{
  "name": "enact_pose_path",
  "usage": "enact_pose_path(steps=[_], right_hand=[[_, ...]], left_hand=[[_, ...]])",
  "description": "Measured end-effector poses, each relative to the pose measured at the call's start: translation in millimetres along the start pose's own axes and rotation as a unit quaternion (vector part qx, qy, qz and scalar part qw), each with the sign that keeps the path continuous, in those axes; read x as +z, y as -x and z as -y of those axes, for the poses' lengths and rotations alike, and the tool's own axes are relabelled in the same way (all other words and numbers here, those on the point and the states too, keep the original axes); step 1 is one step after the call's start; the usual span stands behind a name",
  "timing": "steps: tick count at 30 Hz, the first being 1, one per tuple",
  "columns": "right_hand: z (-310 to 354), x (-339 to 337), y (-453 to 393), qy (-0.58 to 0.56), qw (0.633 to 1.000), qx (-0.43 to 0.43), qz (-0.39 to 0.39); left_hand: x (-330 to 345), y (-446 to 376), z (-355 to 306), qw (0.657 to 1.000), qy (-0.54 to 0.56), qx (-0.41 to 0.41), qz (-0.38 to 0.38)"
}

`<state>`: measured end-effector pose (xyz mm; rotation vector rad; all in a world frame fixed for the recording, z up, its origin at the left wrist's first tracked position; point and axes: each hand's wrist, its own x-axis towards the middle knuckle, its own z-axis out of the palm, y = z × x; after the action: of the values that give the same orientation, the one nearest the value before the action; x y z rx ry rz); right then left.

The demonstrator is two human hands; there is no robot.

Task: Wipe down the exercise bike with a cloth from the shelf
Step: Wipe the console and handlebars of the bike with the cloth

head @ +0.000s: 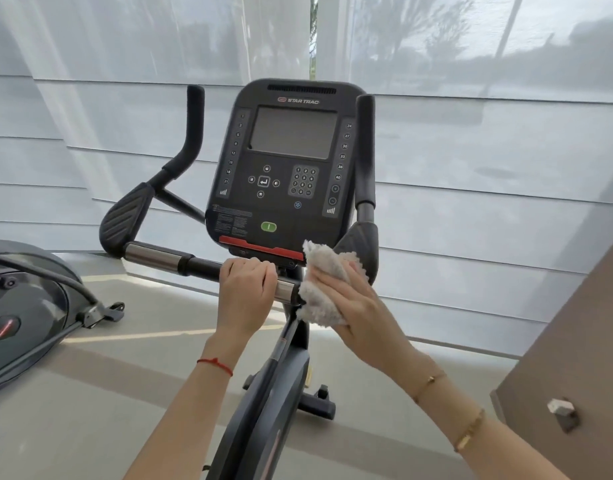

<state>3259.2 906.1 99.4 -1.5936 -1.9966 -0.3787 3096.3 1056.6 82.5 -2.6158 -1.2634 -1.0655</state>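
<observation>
The left hand (247, 292) is curling its fingers over the handlebar (166, 256) of the exercise bike (263, 375), gripping the black section just left of the frame's centre, knuckles up. A red string bracelet (215, 366) is sitting on that wrist. Just to its right, the right hand (346, 306) is holding the cloth (320, 271), a pale fluffy rag, with the fingers wrapped round it and pressing it against the chrome end of the bar, below the lower right corner of the console (284, 161). The cloth is bunching up above and below the fingers, its top edge touching the console's red strip (260, 248). Two thin gold bracelets (469, 429) are showing on the right forearm.

The console is standing upright in the middle of the frame, its screen dark, with a keypad and a green button beneath. Black upright grips are rising on either side of it. The bike's dark column is running down toward the bottom centre. At the left edge, part of another grey machine (24, 306) is resting on the floor (107, 410). Sheer white blinds (471, 168) are covering the window behind. A brown cabinet (568, 358) is filling the lower right.
</observation>
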Motion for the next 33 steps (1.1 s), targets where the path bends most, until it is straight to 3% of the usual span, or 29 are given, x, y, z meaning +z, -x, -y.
enact_pose_path(steps=[3, 9, 14, 17, 24, 30, 33], right_hand=[[-19, -9, -3, 0.048, 0.998, -0.024, 0.011], [-51, -19, -42, 0.03, 0.989, 0.141, -0.038], [-5, -4, -17, -0.005, 1.0, 0.009, -0.017], [-20, -13, -7, 0.019, 0.999, -0.046, -0.003], [-85, -35, -52, -0.019, 0.992, 0.123, -0.028], [-13, -10, -8, -0.059, 0.998, -0.026, -0.019], [-26, -14, -1, -0.036, 0.996, -0.077, 0.011]], left_hand=[[1, 0, 0, 1.0, 0.001, -0.001, 0.005], [5, 1, 1, 1.0, 0.009, -0.01, 0.005], [7, 1, 3, 1.0, -0.01, -0.003, 0.008], [7, 1, 4, 1.0, -0.007, -0.001, 0.007], [7, 1, 3, 1.0, 0.002, -0.006, -0.005], [9, 1, 5, 1.0, -0.002, 0.001, -0.011], [8, 1, 5, 1.0, 0.009, -0.004, -0.008]])
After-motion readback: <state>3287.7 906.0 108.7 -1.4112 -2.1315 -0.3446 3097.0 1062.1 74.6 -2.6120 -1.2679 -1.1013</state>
